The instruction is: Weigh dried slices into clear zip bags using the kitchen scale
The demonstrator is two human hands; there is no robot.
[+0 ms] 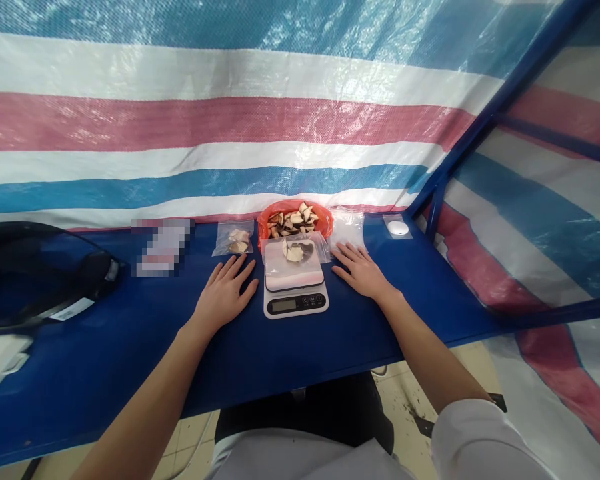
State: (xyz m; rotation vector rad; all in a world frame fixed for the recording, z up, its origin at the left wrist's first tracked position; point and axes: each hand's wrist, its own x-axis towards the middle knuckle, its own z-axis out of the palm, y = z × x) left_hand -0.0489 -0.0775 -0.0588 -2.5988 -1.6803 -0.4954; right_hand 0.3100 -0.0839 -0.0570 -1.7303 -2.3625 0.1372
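Note:
My left hand [225, 293] lies flat on the blue table, fingers spread, left of a white digital scale [296, 308]. On the scale's plate rests a clear zip bag [280, 264] holding a few dried slices [296, 251], pale with dark edges. My right hand [360, 268] is also flat with fingers apart, to the right of the scale. Its fingertips are at the edge of a stack of clear plastic bags [347, 227]. Behind the scale, a red plastic bag [264, 223] stands open, full of similar slices [300, 220]. Neither hand holds anything.
Another clear bag with slices [238, 241] lies beyond my left fingertips. At the back right is a small bag with a white rounded object [398, 228]. A black strapped item [95, 273] and a white object [0, 360] are at left. Striped sheeting [205, 120] backs the table.

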